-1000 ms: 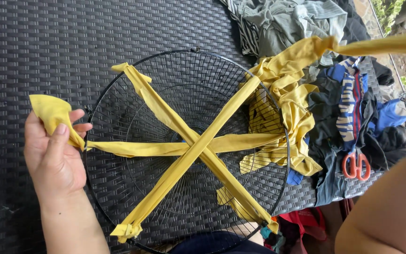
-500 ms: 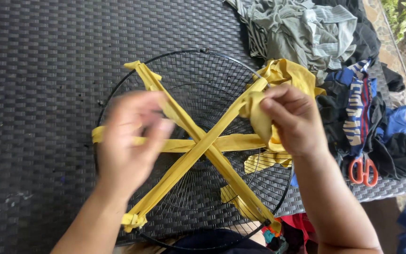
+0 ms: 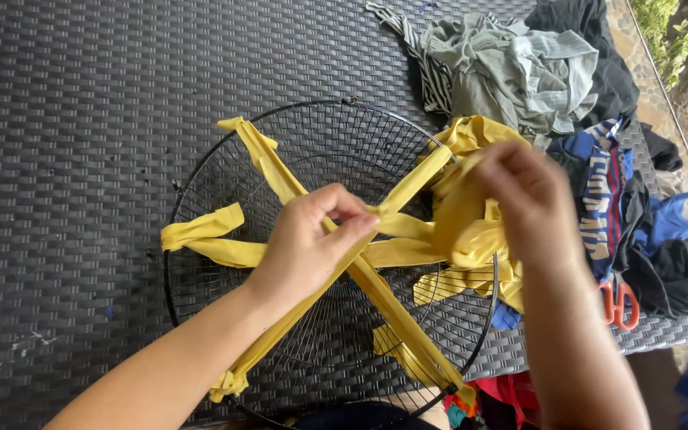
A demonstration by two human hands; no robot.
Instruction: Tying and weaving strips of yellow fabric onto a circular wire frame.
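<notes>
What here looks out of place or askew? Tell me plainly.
Little stands out. The orange-handled scissors lie near the table edge, half among the heaped clothes. The left hand pinches the yellow strips where they cross on the wire grille; the right hand grips bunched yellow cloth.

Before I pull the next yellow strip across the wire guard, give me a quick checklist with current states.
1. Left hand pinches the crossing of the yellow strips at the centre: ok.
2. Right hand holds the loose yellow cloth at the right rim: ok, though blurred.
3. Strip ends knotted on the wire guard: lower-left and upper-left look tied; others cannot tell.
4. Guard lies flat on the woven table: ok.
5. Scissors lie away from both hands, at the table edge: ok.
6. Clothes pile clear of the guard: not ok, it touches the right rim.
</notes>
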